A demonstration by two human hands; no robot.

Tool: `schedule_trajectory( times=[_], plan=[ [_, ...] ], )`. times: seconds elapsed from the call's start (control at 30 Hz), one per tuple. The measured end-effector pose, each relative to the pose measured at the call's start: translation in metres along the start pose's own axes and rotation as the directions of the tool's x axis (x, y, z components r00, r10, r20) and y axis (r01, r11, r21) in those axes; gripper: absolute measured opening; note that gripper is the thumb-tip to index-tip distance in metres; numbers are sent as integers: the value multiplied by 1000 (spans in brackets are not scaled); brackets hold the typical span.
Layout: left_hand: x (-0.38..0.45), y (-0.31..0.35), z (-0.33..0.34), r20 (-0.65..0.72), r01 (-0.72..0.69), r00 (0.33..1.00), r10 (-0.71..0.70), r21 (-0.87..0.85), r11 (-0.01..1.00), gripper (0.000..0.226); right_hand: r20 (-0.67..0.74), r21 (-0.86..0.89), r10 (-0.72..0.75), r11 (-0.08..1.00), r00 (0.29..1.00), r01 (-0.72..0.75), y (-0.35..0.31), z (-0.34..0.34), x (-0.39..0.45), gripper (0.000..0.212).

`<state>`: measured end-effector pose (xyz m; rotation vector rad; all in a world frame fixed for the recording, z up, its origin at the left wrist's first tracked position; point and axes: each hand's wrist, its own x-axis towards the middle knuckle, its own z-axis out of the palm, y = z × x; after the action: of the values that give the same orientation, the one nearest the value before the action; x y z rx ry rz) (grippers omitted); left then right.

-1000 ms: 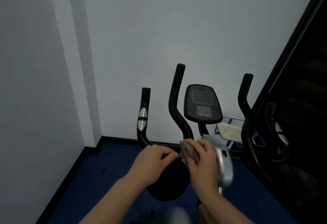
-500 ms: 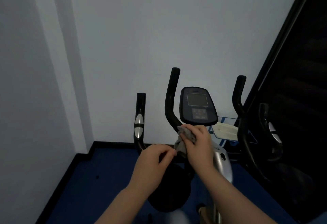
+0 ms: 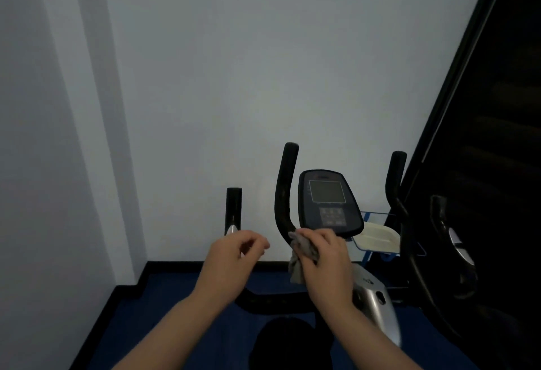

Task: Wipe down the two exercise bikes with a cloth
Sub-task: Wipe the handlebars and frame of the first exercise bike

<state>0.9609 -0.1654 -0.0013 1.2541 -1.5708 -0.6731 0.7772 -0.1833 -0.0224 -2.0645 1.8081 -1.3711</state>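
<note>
**Cloth at the base of the handlebar**

Your right hand (image 3: 328, 261) gripped the grey cloth (image 3: 301, 252) against the inner handlebar (image 3: 285, 194), just below the console (image 3: 328, 203), lower centre. Your left hand (image 3: 231, 258) hung loosely curled, holding nothing, wall open behind it.

Bike (image 3: 371, 302) facing wall (image 3: 263, 77), in corner of room. Console (image 3: 328, 205) between two upright handlebars (image 3: 285, 191). Right hand (image 3: 325, 258) with cloth (image 3: 301, 255) just below console; left hand (image 3: 231, 255) left of it. Seat (image 3: 289, 343) nearest. Mirror (image 3: 497, 194) to right.
</note>
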Motion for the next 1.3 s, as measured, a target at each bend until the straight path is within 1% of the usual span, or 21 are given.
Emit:
schedule_trajectory(
  times=[0.1, 0.17, 0.27, 0.37, 0.43, 0.47, 0.53, 0.6, 0.63, 0.67, 0.73, 0.8, 0.9, 0.93, 0.97, 1.07, 1.1, 1.2, 1.3],
  plan=[
    [9, -2, 4, 82, 3, 997, 0, -31, 1000, 21, 48, -32, -29, 999, 998, 31, 0, 4, 17, 33],
    [11, -2, 10, 90, 3, 996, 3, -63, 998, 22, 89, -55, -71, 996, 994, 76, -8, 11, 35, 32],
    [12, -7, 14, 42, 24, 999, -19, -117, 993, 26, 92, -20, -93, 995, 991, 96, -24, 30, 69, 31],
    [11, -14, 12, -17, 63, 998, -65, -112, 992, 29, 37, 16, -42, 999, 998, 42, -34, 42, 102, 28],
    [11, -17, 9, -12, 78, 997, -80, -102, 992, 25, -23, 66, -16, 998, 1000, 18, -32, 46, 102, 24],
    [11, -18, 6, -7, 81, 997, -82, -111, 991, 24, -38, 119, 9, 993, 999, -5, -28, 46, 95, 23],
    [12, -19, 0, -5, 78, 997, -79, -121, 990, 25, -3, 200, 14, 980, 1000, -13, -18, 41, 77, 23],
    [12, -21, -3, -3, 81, 997, -82, -110, 991, 25, 71, 188, -42, 982, 997, 28, -11, 34, 75, 21],
    [12, -21, -4, 1, 85, 996, -85, -107, 991, 25, 84, 186, -50, 982, 995, 33, -11, 32, 83, 18],
    [13, -21, -5, 1, 85, 996, -85, -105, 991, 24, 75, 181, -37, 983, 996, 23, -13, 32, 93, 15],
    [16, -19, -4, -13, 74, 997, -76, -103, 992, 22, 14, 154, -15, 988, 1000, 13, -23, 37, 105, 11],
    [19, -15, -3, -29, 46, 998, -49, -97, 994, 21, -31, 151, -9, 988, 999, 14, -25, 43, 99, 11],
    [22, -12, 0, -6, 46, 999, -47, -122, 991, 20, 65, 195, -79, 979, 995, 65, -17, 36, 87, 13],
    [23, -12, 2, -1, 53, 999, -53, -123, 991, 20, 71, 194, -100, 977, 992, 84, -16, 30, 93, 15],
    [24, -12, 3, 0, 53, 999, -53, -117, 992, 21, 26, 192, -109, 976, 994, 102, -16, 25, 102, 16],
    [27, -10, 8, -7, 39, 999, -40, -121, 992, 24, -214, 231, -105, 961, 971, 155, -36, 13, 141, 17],
    [27, -8, 11, -7, 36, 999, -37, -130, 991, 24, -253, 254, -97, 953, 963, 163, -42, 12, 154, 17],
    [29, -6, 15, 1, 46, 999, -47, -149, 988, 23, -245, 289, -92, 943, 965, 163, -46, 17, 168, 19],
    [30, -6, 13, 4, 38, 999, -38, -139, 990, 23, -189, 268, -89, 953, 978, 139, -27, 27, 141, 22]
  ],
)
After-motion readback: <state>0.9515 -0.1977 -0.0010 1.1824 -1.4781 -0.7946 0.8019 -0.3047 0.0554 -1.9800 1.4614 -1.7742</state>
